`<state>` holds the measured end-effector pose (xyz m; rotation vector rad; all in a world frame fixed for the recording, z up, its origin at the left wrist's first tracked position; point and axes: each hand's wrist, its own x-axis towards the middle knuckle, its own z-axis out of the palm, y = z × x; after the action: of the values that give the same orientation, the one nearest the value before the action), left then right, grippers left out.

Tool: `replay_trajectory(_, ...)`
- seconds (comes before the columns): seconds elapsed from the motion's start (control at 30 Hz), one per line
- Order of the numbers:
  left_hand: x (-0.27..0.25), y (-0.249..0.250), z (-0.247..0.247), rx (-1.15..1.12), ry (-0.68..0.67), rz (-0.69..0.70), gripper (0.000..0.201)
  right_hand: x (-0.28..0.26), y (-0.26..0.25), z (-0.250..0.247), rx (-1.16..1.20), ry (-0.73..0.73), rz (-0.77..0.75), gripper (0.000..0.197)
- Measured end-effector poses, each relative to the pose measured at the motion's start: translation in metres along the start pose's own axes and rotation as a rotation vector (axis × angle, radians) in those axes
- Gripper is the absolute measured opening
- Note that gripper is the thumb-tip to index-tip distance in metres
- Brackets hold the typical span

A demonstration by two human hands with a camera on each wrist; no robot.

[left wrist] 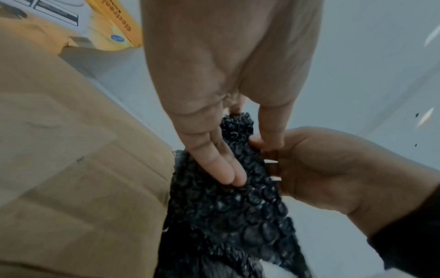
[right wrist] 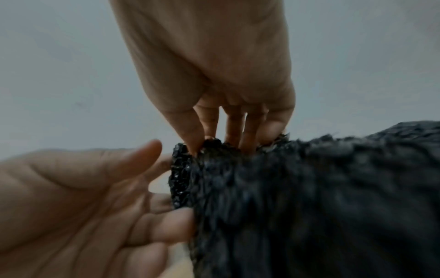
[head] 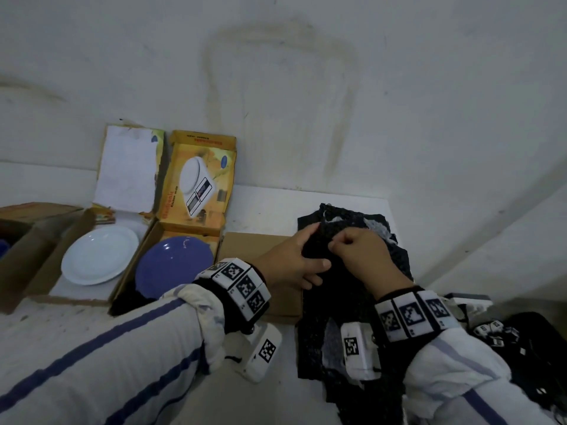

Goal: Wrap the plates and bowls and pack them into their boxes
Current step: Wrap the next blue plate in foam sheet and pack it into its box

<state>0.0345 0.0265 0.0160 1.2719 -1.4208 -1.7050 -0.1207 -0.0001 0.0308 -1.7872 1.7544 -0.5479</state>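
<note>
Pinching the far edge of the black bubble wrap (head: 340,271), both hands seem to be peeling one sheet off the pile, which would explain why they meet at the same edge. The right hand (head: 365,256) has its fingers (right wrist: 190,139) curled down onto the edge, holding it; the left hand (head: 291,262) has thumb and forefinger narrowed on the wrap, its other fingers (left wrist: 228,169) lying straight along it. The wrap lies on the bench (head: 267,207), right of a cardboard flap (head: 245,250). A white plate (head: 99,255) and a blue plate (head: 173,265) wait unwrapped in open boxes (head: 196,176) to the left, well apart from the hands. The flap lies between wrap and plates, so reaching across may snag it. No bowls show clearly.
</note>
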Motion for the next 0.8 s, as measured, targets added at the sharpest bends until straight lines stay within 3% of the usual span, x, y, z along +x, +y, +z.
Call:
replay_trajectory(0.13,-0.014,0.006,-0.013,-0.072,0.094,0.086,0.051,-0.003,-0.033,0.011,0.509,-0.064,0.034,0.020)
replay_trajectory(0.23,-0.027,0.007,-0.035,-0.141,0.269,0.095,0.026,-0.004,-0.054,0.030,0.644,-0.099,-0.017,0.018)
replay_trajectory(0.4,-0.054,-0.002,-0.091,-0.218,0.485,0.095,0.015,-0.004,-0.096,0.061,0.253,-0.301,-0.216,0.057)
replay_trajectory(0.53,-0.079,-0.015,-0.135,-0.228,0.483,0.080,0.025,0.001,-0.129,0.102,0.350,-0.364,-0.247,0.040)
replay_trajectory(0.67,-0.094,-0.032,-0.174,-0.204,0.403,-0.042,0.034,0.022,-0.151,0.141,0.138,-0.217,-0.234,0.018)
replay_trajectory(0.73,-0.096,-0.043,-0.191,0.033,0.378,-0.144,0.043,0.035,-0.157,0.156,0.026,-0.139,-0.191,0.017)
replay_trajectory(0.8,-0.100,-0.056,-0.204,0.446,0.302,-0.269,0.040,0.046,-0.163,0.170,-0.057,-0.119,-0.174,0.017)
